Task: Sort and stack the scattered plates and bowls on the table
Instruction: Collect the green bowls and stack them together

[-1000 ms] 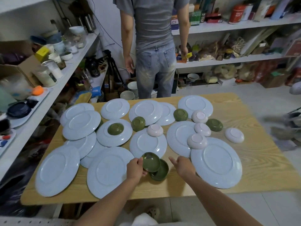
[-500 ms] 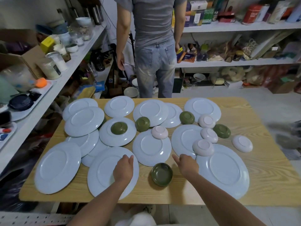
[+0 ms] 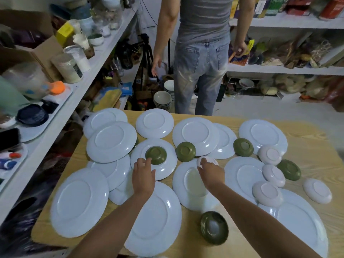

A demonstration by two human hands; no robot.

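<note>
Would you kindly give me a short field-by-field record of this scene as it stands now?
Left hand: open, fingertips at upside-down green bowl on a white plate
Right hand: fingers curled over upside-down pink bowl
Front edge: upright green bowl
Table: wooden, covered with large upside-down plates
</note>
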